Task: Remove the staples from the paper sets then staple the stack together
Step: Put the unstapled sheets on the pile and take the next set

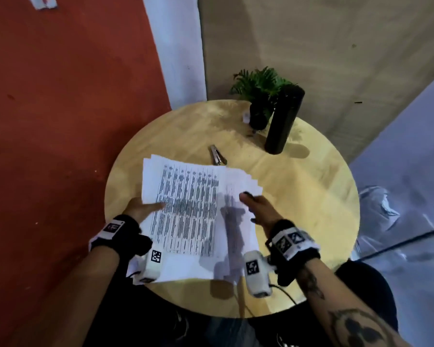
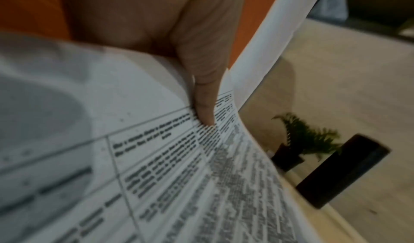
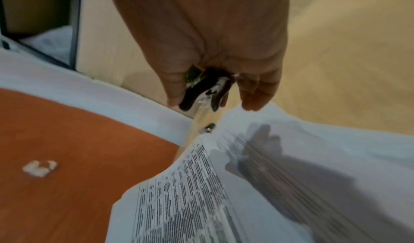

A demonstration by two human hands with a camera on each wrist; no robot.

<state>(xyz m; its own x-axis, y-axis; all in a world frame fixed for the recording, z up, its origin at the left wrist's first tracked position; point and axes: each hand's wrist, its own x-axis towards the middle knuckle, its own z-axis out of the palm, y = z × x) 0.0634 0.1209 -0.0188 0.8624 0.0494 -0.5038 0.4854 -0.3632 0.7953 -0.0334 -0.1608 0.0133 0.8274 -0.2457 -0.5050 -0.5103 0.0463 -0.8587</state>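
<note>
**Both hands at a fanned stack of printed paper, one hand with a small tool**

The papers (image 1: pixel 188 209) lie on the round wooden table (image 1: pixel 298 196), at the side near the person, and the sheets are spread like a fan at their far right corner. The left hand (image 1: pixel 142 209) holds the left edge: the thumb lies flat on the top sheet, and the other fingers are hidden under the paper, so the hand seems to pinch the stack. In the left wrist view only one finger (image 2: pixel 205 103) is clear; it presses on the printed table, and the page curves up around it.

The right hand (image 1: pixel 257 205) is over the right side of the stack. In the right wrist view its fingers are curled around a small black and shiny object (image 3: pixel 205 90). This could be the staple remover, but the picture is blurred and I cannot tell.

A metal stapler (image 1: pixel 218 155) lies on the table just behind the papers, apart from both hands. Farther back stand a small plant (image 1: pixel 259 96) and a black cylinder (image 1: pixel 283 121).
</note>
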